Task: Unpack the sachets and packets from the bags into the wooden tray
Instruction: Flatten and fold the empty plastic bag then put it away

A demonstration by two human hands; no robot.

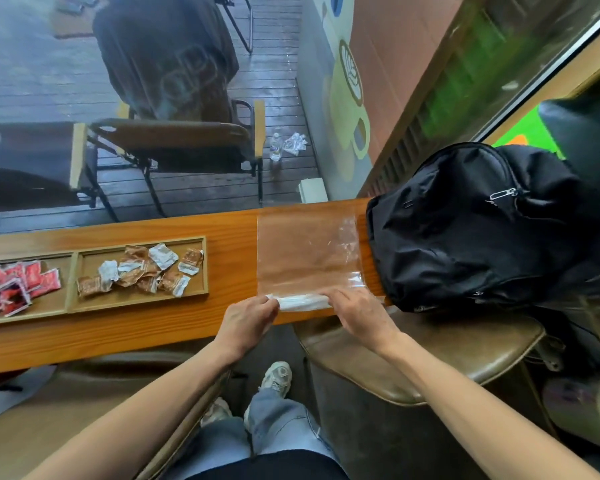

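On the surface (222, 327), left of the backpack (482, 230), our tray (207, 265) already holds sachets (142, 271); beside the backpack our left hand (246, 323) and right hand (361, 317) pinch-roll the empty bag (305, 251), so unpacking looks nearly finished.

Landmark: clear bag (307, 252), flat on counter (232, 237). Wooden tray (137, 306) left of it, sachets (142, 271) inside. Backpack (482, 223) right of it, touching. Both hands (246, 322) at its near edge.
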